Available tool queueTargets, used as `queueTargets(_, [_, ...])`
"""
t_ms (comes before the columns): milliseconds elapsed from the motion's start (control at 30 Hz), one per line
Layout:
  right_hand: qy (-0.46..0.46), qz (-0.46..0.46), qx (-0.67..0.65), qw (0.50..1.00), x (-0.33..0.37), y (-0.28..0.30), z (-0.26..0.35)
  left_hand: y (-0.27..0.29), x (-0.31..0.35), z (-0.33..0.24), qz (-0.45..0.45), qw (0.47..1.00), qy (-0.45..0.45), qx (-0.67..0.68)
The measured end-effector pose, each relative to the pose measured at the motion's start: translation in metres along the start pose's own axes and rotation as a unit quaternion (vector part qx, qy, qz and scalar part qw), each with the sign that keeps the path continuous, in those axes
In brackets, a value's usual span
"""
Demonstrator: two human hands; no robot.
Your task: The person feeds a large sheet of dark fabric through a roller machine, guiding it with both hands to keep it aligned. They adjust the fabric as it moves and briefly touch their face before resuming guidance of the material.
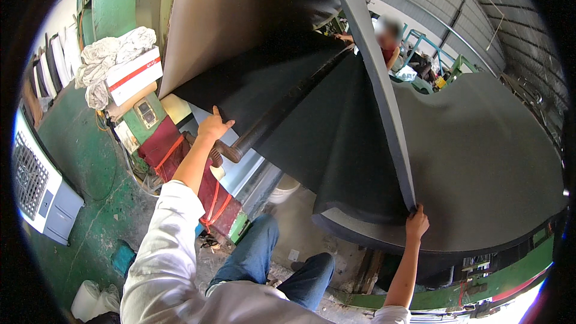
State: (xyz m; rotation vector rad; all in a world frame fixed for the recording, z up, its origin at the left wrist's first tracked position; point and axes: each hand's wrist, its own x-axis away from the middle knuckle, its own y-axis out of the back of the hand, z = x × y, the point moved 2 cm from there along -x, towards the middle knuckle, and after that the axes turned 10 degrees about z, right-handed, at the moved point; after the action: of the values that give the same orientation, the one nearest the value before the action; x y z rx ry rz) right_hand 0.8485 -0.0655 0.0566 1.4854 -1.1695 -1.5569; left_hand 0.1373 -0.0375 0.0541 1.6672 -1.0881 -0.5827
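Observation:
A large, flexible black-and-grey sheet (468, 162), like foam or rubber, sweeps across the view and folds over at its near edge. My right hand (417, 223) has its fingers closed on the sheet's thick grey edge at the lower right. At the left, my left hand (215, 126) rests against the edge of a black part of the sheet (252, 84), index finger and thumb spread apart. Just beyond that hand, a dark bar (288, 99) runs away across the black material. Its near end is a bent brown metal piece (231, 151).
A co-worker (389, 42) stands at the far end, one hand at the bar. To my left are a white box topped with cloth (135, 75), a maroon-covered machine part (171, 150) and a white-grey air cooler (45, 174). A green machine frame (480, 297) crosses the lower right.

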Motion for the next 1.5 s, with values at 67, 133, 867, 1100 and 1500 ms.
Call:
queueTargets(67, [-0.006,0.004,-0.005,1.0,0.001,0.002,0.003,0.001,-0.002,0.002,0.0,1.0,0.008,0.017])
queueTargets(133, [-0.015,0.01,-0.009,1.0,0.001,0.003,0.003,0.0,-0.003,0.001,-0.004,1.0,0.012,0.018])
queueTargets(867, [-0.048,0.035,-0.029,0.998,0.011,-0.004,-0.007,0.001,-0.001,0.002,-0.003,1.0,0.008,0.015])
queueTargets(1100, [-0.034,0.026,-0.023,0.999,0.016,-0.006,-0.009,-0.003,-0.006,0.004,-0.025,0.999,0.007,0.021])
queueTargets(1500, [-0.032,0.001,-0.029,0.999,0.026,-0.021,-0.021,-0.001,-0.002,0.001,-0.01,1.0,0.0,0.011])
